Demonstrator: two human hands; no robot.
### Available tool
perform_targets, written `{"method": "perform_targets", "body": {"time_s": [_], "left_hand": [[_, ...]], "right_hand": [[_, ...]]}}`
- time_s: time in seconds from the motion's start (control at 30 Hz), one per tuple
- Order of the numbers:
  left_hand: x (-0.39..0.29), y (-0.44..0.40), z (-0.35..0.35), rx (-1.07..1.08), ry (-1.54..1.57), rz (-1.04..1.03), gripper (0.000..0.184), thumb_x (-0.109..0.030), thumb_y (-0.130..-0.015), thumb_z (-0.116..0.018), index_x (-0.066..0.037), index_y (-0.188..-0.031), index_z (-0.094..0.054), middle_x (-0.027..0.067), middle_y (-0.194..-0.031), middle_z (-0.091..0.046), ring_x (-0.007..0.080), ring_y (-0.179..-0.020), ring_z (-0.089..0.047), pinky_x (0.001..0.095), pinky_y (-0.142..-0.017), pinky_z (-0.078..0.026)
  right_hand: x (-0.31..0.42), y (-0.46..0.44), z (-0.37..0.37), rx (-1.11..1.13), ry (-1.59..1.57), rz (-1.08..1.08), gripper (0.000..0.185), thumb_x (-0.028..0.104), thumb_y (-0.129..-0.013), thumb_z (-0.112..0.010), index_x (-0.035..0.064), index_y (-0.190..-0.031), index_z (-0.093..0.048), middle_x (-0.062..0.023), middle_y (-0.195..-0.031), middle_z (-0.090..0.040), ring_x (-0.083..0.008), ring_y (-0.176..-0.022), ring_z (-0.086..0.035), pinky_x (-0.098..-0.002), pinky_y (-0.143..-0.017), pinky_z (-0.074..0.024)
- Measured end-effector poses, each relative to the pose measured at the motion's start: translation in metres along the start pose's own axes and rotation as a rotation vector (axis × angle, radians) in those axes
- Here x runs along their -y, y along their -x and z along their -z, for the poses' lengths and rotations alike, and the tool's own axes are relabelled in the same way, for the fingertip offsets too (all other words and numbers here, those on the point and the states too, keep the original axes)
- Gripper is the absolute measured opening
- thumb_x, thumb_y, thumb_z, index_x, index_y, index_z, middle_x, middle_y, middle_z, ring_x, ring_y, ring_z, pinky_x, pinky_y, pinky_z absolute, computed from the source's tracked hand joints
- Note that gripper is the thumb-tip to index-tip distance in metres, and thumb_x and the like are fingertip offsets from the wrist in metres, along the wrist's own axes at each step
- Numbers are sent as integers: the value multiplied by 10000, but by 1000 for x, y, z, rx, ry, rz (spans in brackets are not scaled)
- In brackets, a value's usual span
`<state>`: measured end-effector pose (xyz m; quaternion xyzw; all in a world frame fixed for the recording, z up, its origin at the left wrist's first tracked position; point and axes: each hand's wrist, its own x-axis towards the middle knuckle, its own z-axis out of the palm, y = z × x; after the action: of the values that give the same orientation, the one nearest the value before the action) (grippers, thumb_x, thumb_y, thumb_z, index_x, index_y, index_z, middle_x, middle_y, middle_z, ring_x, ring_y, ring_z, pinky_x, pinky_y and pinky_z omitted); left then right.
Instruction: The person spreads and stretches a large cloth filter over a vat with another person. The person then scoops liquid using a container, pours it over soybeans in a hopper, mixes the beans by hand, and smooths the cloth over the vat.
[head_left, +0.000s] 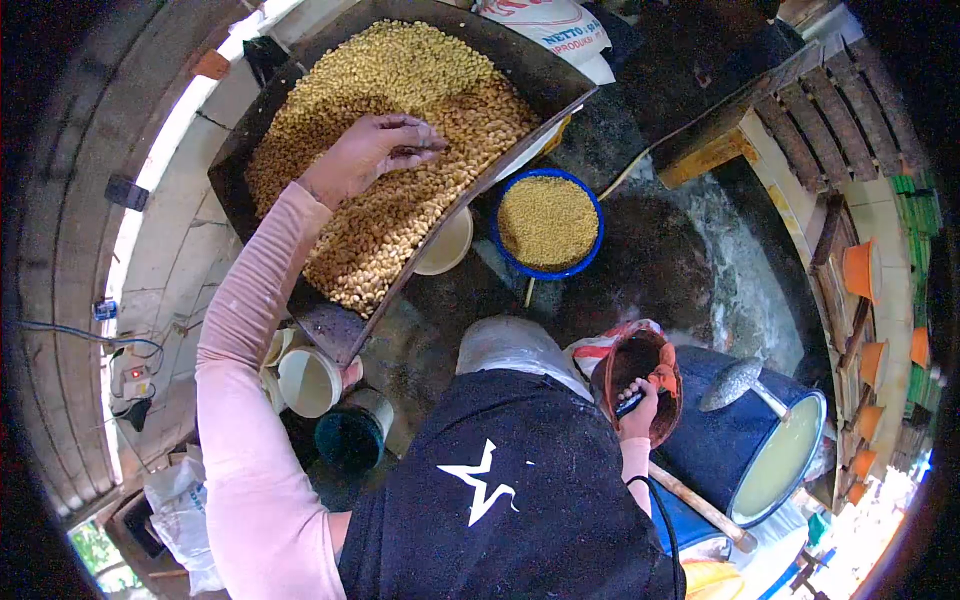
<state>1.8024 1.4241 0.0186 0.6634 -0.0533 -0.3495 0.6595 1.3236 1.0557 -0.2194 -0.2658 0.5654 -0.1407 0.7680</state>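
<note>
A big heap of beans point(375, 240) is being held in a wide dark trough point(330, 325), at the top left of the view. Pale yellow beans point(400, 70) are being seen on the far side of the heap, and browner beans on the near side. The left hand point(385, 155) is being held over the brown part. Its grip is being bent a little at the fingers. Whether the beans are being touched, or any are being held inside, cannot be told. A long pink sleeve point(240, 330) is being worn on that arm.

In the closed grip of the right hand point(640, 408), a small dark thing point(628, 405) is being held. What it is cannot be told. This hand is being held at the mouth of a brown bucket point(622, 370), well apart from the trough. Whether the bucket is being touched cannot be told.

On the trough's right, small yellow beans point(548, 220) are being held in a round blue tub point(550, 275). A pale bucket point(445, 248) is being partly hidden by the trough's edge. A white pail point(308, 382) and a dark pail point(352, 438) are being seen close together, below the trough's near corner. Just beside the brown bucket, a blue barrel point(695, 400) is being seen, and a round silver scoop point(733, 384) is being seen at its rim. A black top point(500, 530) with a white star is being worn.
</note>
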Motion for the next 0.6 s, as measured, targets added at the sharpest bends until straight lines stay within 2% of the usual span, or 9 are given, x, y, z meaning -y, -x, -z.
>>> {"method": "perform_targets", "body": {"time_s": [0.07,0.2,0.3,0.37,0.5,0.57,0.6], "left_hand": [[8,-4,7,28,31,-17,233,-179,-923,-618,6,-1065,-628,95,-1034,-673,173,-984,-647,289,-863,-524],[11,-5,15,-1,-82,1,189,-144,-904,-613,8,-1016,-614,121,-1061,-663,187,-972,-649,294,-831,-526],[12,-4,12,-74,-130,15,148,-134,-877,-611,-10,-956,-598,108,-1012,-652,178,-890,-642,282,-766,-518],[19,-11,15,11,-123,-55,128,-133,-860,-612,-28,-928,-584,64,-911,-629,158,-793,-608,263,-702,-492],[27,-25,22,84,-59,-37,129,-148,-861,-624,-46,-933,-590,26,-816,-591,133,-736,-573,261,-675,-472],[25,-28,19,19,-298,6,187,-203,-881,-620,-24,-921,-593,24,-793,-604,134,-732,-581,267,-652,-468],[25,-30,17,21,-300,6,187,-203,-881,-620,-23,-921,-593,24,-793,-604,134,-732,-581,267,-652,-468]], "right_hand": [[0,-2,0,12,-1,-7,87,163,-878,-541,83,-843,-539,-3,-657,-504,-137,-564,-482,-294,-517,-422],[4,4,-9,57,32,7,94,172,-881,-536,80,-862,-543,-5,-674,-507,-136,-585,-493,-295,-540,-429],[3,2,-6,80,35,8,103,174,-879,-532,74,-889,-552,-8,-700,-508,-139,-616,-504,-304,-574,-439],[4,1,-4,71,44,12,100,172,-876,-538,74,-885,-554,-8,-694,-507,-139,-608,-502,-303,-568,-438],[5,0,-2,24,30,1,84,164,-860,-557,80,-861,-557,0,-673,-507,-140,-575,-495,-300,-542,-432],[6,0,0,26,16,7,76,161,-856,-562,85,-852,-556,4,-666,-506,-140,-567,-493,-298,-533,-430],[6,-1,0,32,5,10,69,157,-852,-567,90,-842,-555,9,-659,-505,-139,-558,-490,-297,-524,-427]]}}
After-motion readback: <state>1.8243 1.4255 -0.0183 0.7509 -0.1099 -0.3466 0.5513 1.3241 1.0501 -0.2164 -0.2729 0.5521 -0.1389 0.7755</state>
